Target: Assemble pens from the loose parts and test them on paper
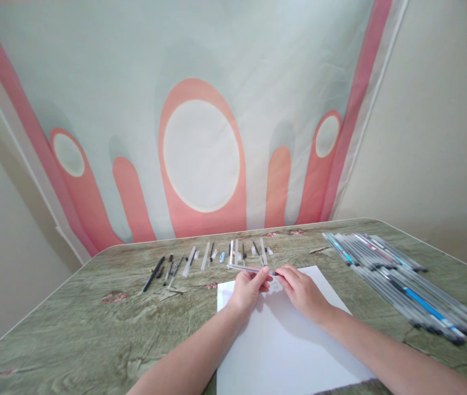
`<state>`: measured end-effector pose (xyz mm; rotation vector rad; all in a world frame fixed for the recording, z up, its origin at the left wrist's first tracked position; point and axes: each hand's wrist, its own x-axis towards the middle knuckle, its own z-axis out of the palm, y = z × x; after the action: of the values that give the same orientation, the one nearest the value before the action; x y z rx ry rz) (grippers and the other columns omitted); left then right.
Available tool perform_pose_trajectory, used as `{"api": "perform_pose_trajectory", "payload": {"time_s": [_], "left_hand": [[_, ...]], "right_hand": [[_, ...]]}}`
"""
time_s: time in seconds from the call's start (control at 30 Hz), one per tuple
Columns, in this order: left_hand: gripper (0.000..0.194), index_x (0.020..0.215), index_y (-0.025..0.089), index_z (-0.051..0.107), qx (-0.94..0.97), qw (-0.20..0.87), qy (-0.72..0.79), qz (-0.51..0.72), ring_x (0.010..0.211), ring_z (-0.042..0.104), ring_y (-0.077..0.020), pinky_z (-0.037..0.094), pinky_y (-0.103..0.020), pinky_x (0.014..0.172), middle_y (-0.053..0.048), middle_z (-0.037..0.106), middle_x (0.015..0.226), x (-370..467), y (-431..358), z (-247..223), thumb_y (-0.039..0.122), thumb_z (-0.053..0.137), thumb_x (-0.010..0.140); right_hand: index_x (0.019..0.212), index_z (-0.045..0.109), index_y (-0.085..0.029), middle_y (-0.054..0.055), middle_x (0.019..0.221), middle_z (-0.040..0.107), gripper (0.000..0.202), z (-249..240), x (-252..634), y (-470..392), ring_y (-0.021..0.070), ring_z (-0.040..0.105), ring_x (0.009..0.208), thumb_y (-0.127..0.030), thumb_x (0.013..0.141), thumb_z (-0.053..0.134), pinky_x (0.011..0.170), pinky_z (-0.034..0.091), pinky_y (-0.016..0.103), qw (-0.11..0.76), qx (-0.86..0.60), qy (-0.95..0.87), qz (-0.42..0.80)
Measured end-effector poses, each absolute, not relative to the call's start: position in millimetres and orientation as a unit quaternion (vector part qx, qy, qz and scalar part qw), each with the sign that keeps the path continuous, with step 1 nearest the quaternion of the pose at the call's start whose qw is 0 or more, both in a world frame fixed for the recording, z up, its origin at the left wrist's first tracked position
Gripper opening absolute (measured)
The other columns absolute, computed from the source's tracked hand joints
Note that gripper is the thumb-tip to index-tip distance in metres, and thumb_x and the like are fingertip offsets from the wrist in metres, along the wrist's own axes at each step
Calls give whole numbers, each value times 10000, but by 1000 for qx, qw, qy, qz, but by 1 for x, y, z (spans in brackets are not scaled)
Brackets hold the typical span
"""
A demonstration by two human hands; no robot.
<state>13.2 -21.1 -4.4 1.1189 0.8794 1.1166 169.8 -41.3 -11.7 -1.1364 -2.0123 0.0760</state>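
A thin pen (243, 268) with a clear, greyish barrel lies almost level above the top edge of a white sheet of paper (282, 340). My left hand (250, 288) is closed on its barrel between thumb and fingers, and the barrel sticks out to the left. At the pen's dark right end, my right hand (301, 291) pinches with thumb and forefinger. Whether that dark end is a cap or a tip is too small to tell. Some small marks (274, 285) show on the paper between the hands.
Beyond the paper, pen parts stand in a loose row: a black pen (153, 274), clear tubes (205, 256) and a small light-blue piece (222, 257). Rows of clear pens (398, 296), a few blue, lie at the right. The wood-patterned table (72, 323) meets a printed cloth (200, 219) behind.
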Motion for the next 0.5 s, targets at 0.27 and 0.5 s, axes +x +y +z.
{"api": "perform_pose_trajectory", "payload": {"time_s": [0.27,0.5], "left_hand": [[335,684,100,646,503,623,361,478,483,455,-65,356,-196,497,-48,595,627,13,-20,-6,434,639,655],[320,706,92,641,523,622,348,468,494,457,-66,360,-192,502,-46,588,619,12,-20,-7,410,639,666]], "right_hand": [[839,506,-207,47,776,542,247,-9,170,-44,166,536,708,-276,903,277,649,419,287,375,-460,-803,42],[660,425,-207,-18,575,486,339,-10,166,-47,130,488,546,-352,908,247,564,383,252,390,-486,-753,211]]}}
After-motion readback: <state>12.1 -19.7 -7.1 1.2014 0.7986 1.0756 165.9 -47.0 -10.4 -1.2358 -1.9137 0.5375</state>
